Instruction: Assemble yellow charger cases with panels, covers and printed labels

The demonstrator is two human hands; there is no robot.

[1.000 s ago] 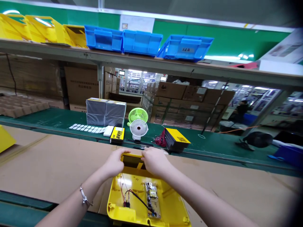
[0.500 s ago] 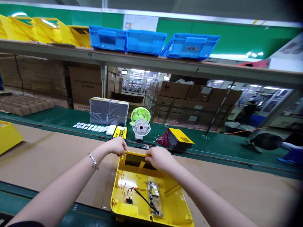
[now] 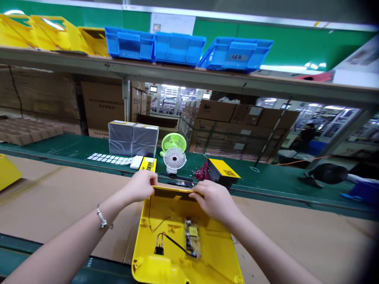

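A yellow plastic housing (image 3: 207,252) lies open side up on the cardboard-covered bench in front of me. Inside it sit a small circuit board (image 3: 192,238), a black connector (image 3: 159,250) and thin red and black wires. My left hand (image 3: 139,186) pinches the housing's far left corner. My right hand (image 3: 213,200) grips the far edge to the right of it. A dark panel (image 3: 171,193) shows along that far edge between my hands.
Beyond the bench, a green belt carries a white desk fan (image 3: 174,159), a green fan (image 3: 173,142), grey wrapped packs (image 3: 132,138), white labels (image 3: 109,159), a yellow-black label (image 3: 148,164) and a stack of yellow-topped black cards (image 3: 220,172). Blue bins (image 3: 177,47) sit on the shelf above.
Both hands stayed on the housing's far edge. The right hand slid rightwards along it, and the far end now looks tilted up, hiding the opening seen earlier.
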